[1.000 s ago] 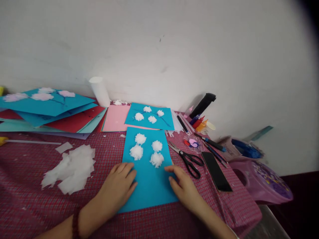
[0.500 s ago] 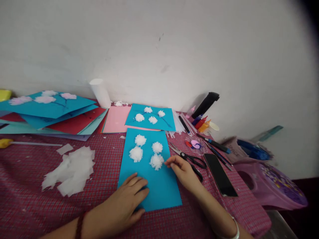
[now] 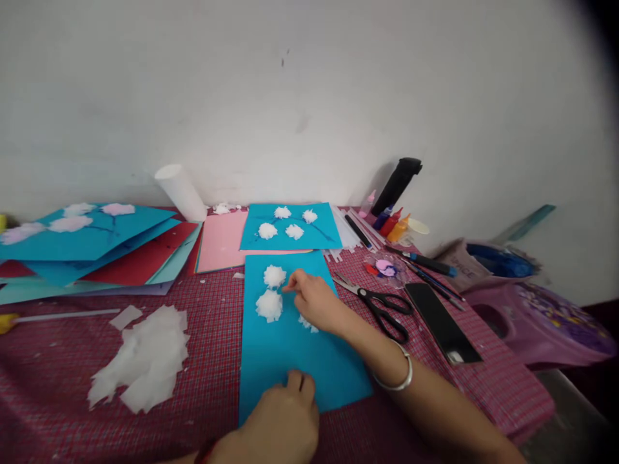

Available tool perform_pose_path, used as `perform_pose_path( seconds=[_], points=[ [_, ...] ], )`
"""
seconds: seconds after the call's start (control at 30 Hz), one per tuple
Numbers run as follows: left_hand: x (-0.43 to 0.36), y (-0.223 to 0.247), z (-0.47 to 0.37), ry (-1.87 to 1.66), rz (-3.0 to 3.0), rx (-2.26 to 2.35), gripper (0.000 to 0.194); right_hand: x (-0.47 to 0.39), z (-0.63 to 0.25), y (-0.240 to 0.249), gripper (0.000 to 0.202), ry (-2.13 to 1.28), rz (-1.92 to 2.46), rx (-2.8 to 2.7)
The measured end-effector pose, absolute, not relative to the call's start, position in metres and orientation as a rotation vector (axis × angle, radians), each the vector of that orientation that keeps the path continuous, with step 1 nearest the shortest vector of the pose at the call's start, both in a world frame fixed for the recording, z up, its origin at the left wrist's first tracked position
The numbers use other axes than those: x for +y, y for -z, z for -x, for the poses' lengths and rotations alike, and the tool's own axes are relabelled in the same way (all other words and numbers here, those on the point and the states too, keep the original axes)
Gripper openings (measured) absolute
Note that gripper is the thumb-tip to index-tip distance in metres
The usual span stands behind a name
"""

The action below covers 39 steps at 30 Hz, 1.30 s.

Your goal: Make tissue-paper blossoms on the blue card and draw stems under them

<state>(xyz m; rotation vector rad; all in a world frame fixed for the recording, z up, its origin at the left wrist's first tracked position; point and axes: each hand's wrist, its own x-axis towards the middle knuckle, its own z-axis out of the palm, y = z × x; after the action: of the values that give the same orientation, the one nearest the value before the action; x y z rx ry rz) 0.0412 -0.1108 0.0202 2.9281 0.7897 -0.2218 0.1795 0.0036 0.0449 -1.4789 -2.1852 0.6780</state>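
Note:
A blue sheet of paper (image 3: 300, 367) lies lengthwise before me with white tissue-paper flowers on it. Two flowers sit on its left side, an upper one (image 3: 275, 276) and a lower one (image 3: 269, 305). My right hand (image 3: 316, 299) is over the sheet, thumb and finger pinched together beside these two; anything between the fingertips is too small to make out. It hides most of the flowers on the right, and only an edge of one (image 3: 308, 324) shows. Near the sheet's lower edge rests my left hand (image 3: 283, 419), fingers curled under, their tips hidden.
Black scissors (image 3: 377, 303) and a phone (image 3: 442, 322) lie on the right. White tissue squares (image 3: 147, 361) are piled left. Behind are a finished-looking blue card (image 3: 290, 241), a white roll (image 3: 181, 193), stacked cards (image 3: 97, 241) and paint bottles (image 3: 399, 227).
My right hand has moved left across the sheet, from beside the right flowers to the left pair. My left hand has shifted down and right, and its fingers have curled. The view has shifted slightly.

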Motion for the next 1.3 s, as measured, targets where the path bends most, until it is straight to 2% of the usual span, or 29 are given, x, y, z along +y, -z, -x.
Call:
perform_pose_path(
  seconds=[0.23,0.37,0.8,1.3],
  points=[
    [-0.131,0.015,-0.047,-0.16,-3.147,0.986,0.025,0.015,-0.168,-0.029,0.035,-0.627,1.478,-2.284],
    [-0.137,0.02,-0.052,-0.313,-3.196,1.047,0.031,0.008,-0.174,-0.033,0.035,-0.581,1.548,-2.307],
    [-0.139,0.023,-0.055,-0.319,-3.158,1.116,0.03,-0.026,-0.199,-0.041,0.033,-0.583,1.584,-2.257],
    [-0.144,0.034,-0.059,-0.466,-3.054,1.217,0.031,-0.023,-0.197,-0.037,0.033,-0.38,1.683,-2.296]
  ],
)
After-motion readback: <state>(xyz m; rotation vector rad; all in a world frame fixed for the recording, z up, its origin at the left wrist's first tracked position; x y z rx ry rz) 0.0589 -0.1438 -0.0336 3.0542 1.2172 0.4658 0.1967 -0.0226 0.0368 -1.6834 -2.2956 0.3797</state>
